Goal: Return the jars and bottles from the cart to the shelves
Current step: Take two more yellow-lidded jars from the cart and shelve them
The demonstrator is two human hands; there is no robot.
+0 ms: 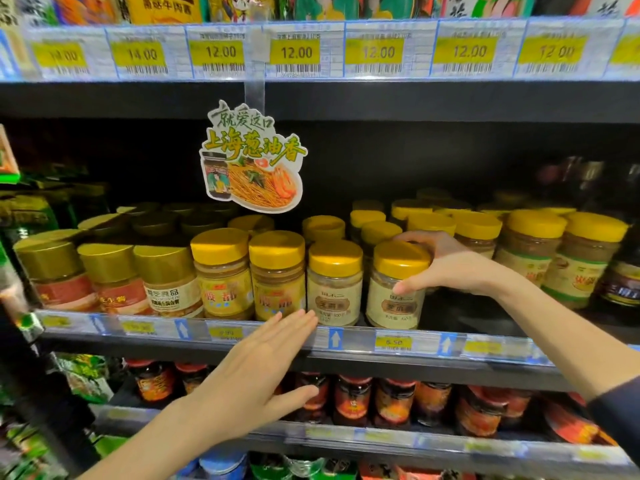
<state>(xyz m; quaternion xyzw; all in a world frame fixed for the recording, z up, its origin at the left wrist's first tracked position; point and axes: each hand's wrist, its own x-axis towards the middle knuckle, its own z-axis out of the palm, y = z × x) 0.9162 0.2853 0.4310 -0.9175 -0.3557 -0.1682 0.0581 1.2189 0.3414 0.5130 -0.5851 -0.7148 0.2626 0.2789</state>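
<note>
A yellow-lidded jar with a cream label (394,292) stands at the front of the middle shelf (346,341). My right hand (446,265) grips it from the right, fingers curled over the lid and thumb on its front. A matching jar (334,282) stands just left of it. My left hand (256,372) hovers flat with straight fingers in front of the shelf edge, holding nothing, fingertips near the matching jar's base. The cart is out of view.
Rows of yellow-lidded (277,271) and gold-lidded jars (166,278) fill the middle shelf. A paper noodle sign (252,161) hangs above them. Red-labelled dark jars (394,400) line the shelf below. A gap lies on the shelf right of the held jar.
</note>
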